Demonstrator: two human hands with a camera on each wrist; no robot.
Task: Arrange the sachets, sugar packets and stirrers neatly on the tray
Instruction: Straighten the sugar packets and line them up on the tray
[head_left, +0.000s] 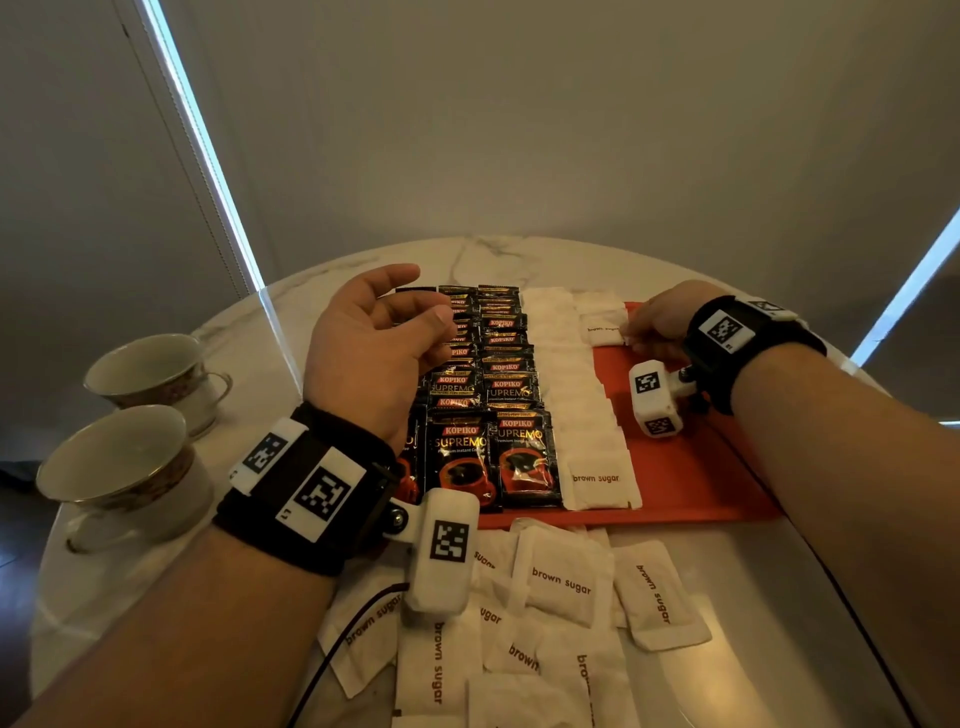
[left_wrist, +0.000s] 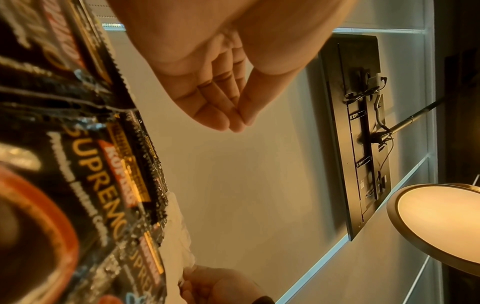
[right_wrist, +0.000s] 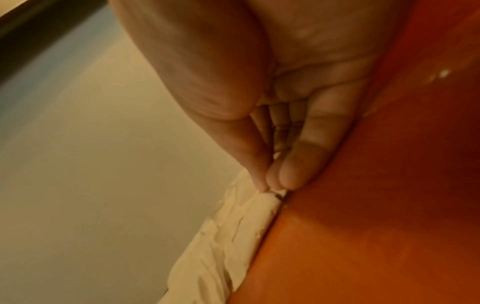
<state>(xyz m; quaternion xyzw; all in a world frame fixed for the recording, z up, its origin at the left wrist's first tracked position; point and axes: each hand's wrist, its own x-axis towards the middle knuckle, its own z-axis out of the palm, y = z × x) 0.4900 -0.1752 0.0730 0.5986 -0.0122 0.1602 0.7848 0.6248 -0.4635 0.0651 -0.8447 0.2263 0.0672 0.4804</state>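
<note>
Sugar packets (head_left: 595, 400) run in an overlapping column on the red tray (head_left: 691, 467), just right of the shingled black coffee sachets (head_left: 498, 395), likely so each label shows. The right hand (head_left: 662, 325) pinches the edge of one brown sugar packet (head_left: 602, 327) at the tray's far end, apparently starting a second column. The left hand (head_left: 371, 343) hovers over the sachets, fingers relaxed, loosely curled, holding nothing. More loose packets (head_left: 561, 582) lie heaped on the marble table (head_left: 171, 587) near the tray's front edge. Two teacups (head_left: 135, 415) stand left. No stirrers visible; the left wrist rig hides the tray's left front corner.
</note>
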